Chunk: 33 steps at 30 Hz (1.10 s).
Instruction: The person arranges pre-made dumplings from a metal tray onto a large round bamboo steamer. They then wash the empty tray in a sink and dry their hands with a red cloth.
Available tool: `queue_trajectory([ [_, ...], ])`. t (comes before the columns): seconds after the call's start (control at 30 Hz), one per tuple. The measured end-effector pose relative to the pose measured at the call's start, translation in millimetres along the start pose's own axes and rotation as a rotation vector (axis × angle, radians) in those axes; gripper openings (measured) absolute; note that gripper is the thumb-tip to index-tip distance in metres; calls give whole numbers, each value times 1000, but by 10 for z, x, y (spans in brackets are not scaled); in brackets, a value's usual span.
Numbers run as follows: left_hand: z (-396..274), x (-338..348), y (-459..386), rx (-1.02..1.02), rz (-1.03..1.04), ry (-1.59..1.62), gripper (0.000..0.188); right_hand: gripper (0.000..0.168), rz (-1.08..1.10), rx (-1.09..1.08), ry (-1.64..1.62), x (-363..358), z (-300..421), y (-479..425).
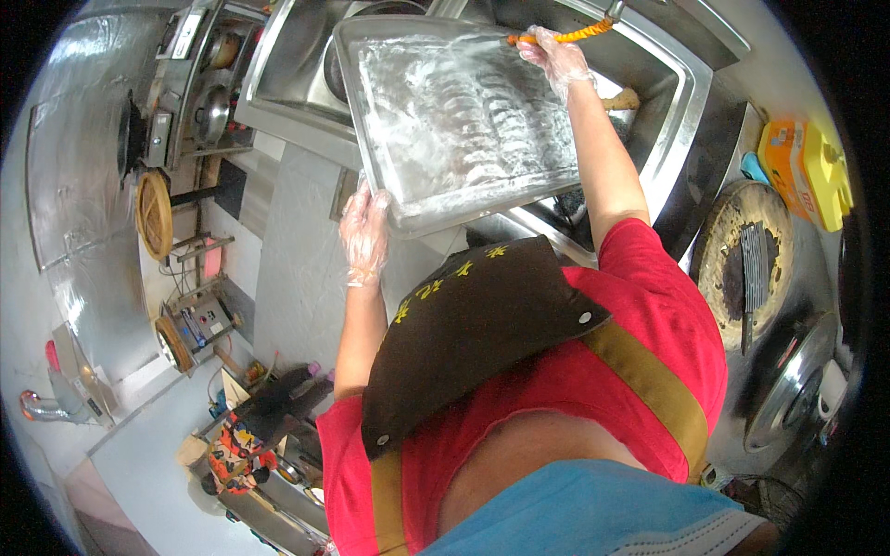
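Note:
A large rectangular metal tray [445, 125] is tilted over a stainless steel sink [685, 90], its inner face wet and streaked white. My left hand [365, 226], in a clear plastic glove, grips the tray's lower left corner. Also gloved, my right hand [556, 59] holds the end of an orange hose [587, 32] over the tray's upper right part. A pale spray seems to leave the hose end and strike the tray. The hose runs up to a metal tap [615, 10]. Behind my right forearm, a brown handle-like piece [621, 99] shows in the sink.
At right, a cleaver [752, 271] lies on a round chopping block [713, 278], near a yellow plastic jug [803, 174] and a large metal lid [793, 396]. A gas stove with pots [212, 115] stands at left. Another person [236, 445] is at lower left.

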<state>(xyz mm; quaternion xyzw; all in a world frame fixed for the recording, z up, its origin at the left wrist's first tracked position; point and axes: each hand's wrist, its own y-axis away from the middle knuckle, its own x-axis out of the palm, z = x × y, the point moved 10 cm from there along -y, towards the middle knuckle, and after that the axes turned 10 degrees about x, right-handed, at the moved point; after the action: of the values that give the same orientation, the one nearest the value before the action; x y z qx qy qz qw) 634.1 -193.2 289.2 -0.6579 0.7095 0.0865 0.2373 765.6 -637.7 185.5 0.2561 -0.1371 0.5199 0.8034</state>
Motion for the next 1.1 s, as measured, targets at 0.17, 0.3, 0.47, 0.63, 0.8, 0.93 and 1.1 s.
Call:
queue_trajectory([
  [0.17, -65, -5, -12, 57, -17, -47, 39, 26, 143, 6, -90, 235, 56, 199],
  [0.3, -25, -5, -20, 65, -14, -48, 39, 28, 185, 28, -112, 258, 55, 319],
  [0.47, 33, 7, -19, 63, -36, 3, 39, 31, 218, 60, 16, 230, 79, 553],
  [0.63, -10, -7, -23, 84, -24, -28, 40, 34, 136, 106, 321, -60, 76, 730],
  [0.8, -43, -5, -26, 63, -10, -62, 39, 36, 25, 71, 654, -391, 79, 645],
  [0.93, -371, -137, -45, 170, -65, -245, 38, 43, 26, 81, 457, -517, -223, 595],
  [1.1, -987, 163, -258, 290, 38, 4, 35, 35, 121, 157, -513, -622, -602, 676],
])
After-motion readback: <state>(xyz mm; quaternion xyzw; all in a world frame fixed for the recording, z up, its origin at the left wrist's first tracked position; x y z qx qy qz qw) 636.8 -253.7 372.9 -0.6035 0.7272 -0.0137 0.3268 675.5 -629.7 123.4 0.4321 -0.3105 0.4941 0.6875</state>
